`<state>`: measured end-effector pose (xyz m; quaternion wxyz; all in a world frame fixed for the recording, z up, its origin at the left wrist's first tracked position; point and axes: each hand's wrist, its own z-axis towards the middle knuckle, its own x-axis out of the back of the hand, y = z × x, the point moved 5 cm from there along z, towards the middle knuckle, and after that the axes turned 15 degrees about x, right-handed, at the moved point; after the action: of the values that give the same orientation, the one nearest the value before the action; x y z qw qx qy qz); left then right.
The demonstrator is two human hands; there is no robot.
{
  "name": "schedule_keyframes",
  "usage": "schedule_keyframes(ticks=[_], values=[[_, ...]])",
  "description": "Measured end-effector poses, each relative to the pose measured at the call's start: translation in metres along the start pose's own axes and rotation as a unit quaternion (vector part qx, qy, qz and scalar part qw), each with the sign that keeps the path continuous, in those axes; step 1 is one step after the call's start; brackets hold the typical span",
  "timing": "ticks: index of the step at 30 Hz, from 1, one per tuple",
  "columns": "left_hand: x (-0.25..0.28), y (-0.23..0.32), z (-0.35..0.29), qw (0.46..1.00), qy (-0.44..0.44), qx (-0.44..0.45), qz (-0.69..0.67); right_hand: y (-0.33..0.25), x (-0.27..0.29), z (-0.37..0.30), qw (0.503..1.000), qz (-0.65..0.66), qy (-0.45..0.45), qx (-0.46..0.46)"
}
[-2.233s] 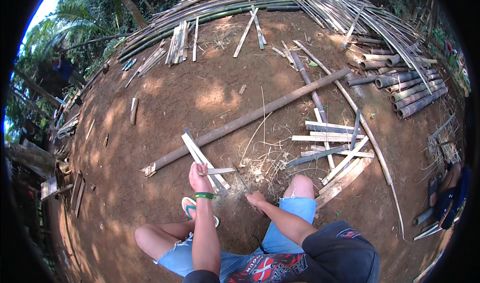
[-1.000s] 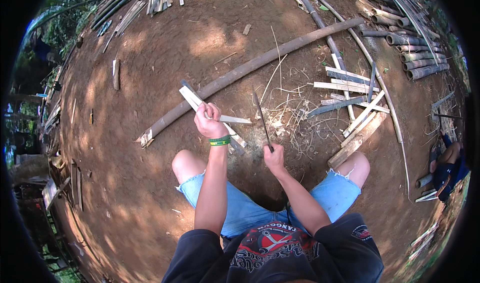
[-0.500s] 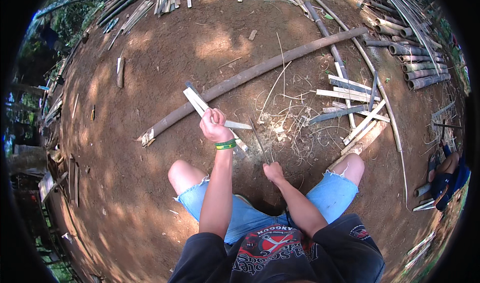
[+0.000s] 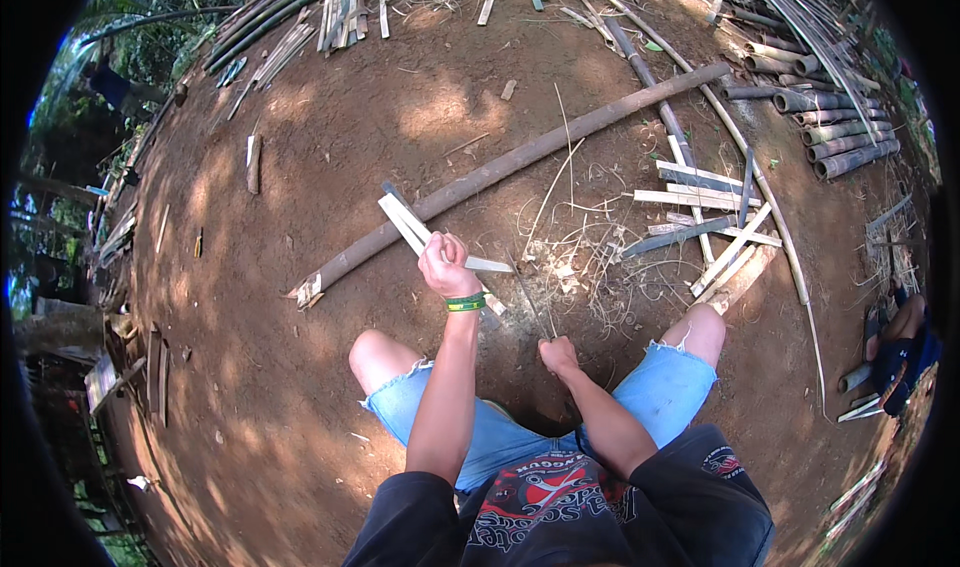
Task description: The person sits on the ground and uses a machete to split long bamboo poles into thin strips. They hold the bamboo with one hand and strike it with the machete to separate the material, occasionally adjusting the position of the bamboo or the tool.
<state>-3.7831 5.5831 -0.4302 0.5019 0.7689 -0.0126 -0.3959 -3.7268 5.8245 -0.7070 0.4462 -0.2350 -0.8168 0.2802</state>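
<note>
My left hand (image 4: 448,265), a green and yellow band at its wrist, is closed around a few pale split-bamboo strips (image 4: 404,219). They fan out past both sides of the fist, one end over the long pole and another pointing right. Closed on the handle of a long, thin-bladed knife (image 4: 527,292) is my right hand (image 4: 559,356), low between my knees. Its blade slants up and left, the tip close to the right end of a held strip; whether they touch I cannot tell. The fingers hide most of the handle.
A long brown pole (image 4: 520,159) lies diagonally beyond my hands. Curly shavings (image 4: 590,257) and a heap of split slats (image 4: 700,197) are at the right. Bamboo tubes (image 4: 840,132) are stacked farther off. Another person (image 4: 905,357) sits at the right edge.
The whole view has shifted slightly, with the ground things sitting a little to the right and lower. Both hands keep their grips and nearly the same pose.
</note>
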Motion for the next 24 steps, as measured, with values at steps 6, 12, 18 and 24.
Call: schedule_keyframes(ticks=[6, 12, 18, 24], values=[[-0.030, 0.043, -0.039, 0.996, -0.064, -0.042, -0.052, -0.051, 0.037, -0.029, 0.970, 0.239, -0.044, -0.023], [-0.076, 0.055, -0.035, 0.986, -0.141, -0.075, -0.053, -0.069, 0.083, -0.013, 0.943, 0.331, -0.022, 0.012], [-0.035, -0.016, 0.001, 0.996, -0.057, -0.038, 0.049, -0.039, 0.080, -0.009, 0.960, 0.279, -0.015, -0.005], [-0.027, -0.019, 0.014, 0.997, -0.049, -0.042, 0.030, -0.100, 0.106, 0.004, 0.967, 0.194, 0.077, 0.142]])
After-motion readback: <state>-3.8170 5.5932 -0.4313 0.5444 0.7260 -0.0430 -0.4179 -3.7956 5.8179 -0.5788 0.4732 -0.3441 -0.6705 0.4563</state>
